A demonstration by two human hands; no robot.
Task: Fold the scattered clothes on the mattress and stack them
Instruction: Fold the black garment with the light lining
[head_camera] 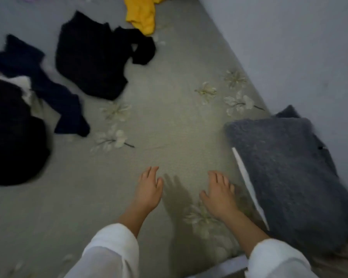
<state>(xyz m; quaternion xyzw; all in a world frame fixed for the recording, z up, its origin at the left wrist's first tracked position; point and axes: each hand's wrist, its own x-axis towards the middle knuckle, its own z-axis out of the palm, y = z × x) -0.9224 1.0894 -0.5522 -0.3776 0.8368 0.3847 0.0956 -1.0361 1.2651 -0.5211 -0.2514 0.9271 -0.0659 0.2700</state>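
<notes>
Nearest, over bare mattress point(169, 117), left hand point(149, 189) & right hand point(219, 195) are spread, fingers straight, holding nothing. Just right: folded grey cloth point(289, 177) by the wall. Farther off, unfolded: navy piece point(54, 93), black top point(92, 57), yellow piece point(142, 15). Risk: long reach fwd may drag dark clothes into a tangle.

Plain pale blue-grey wall point(289, 47) along the right side
</notes>
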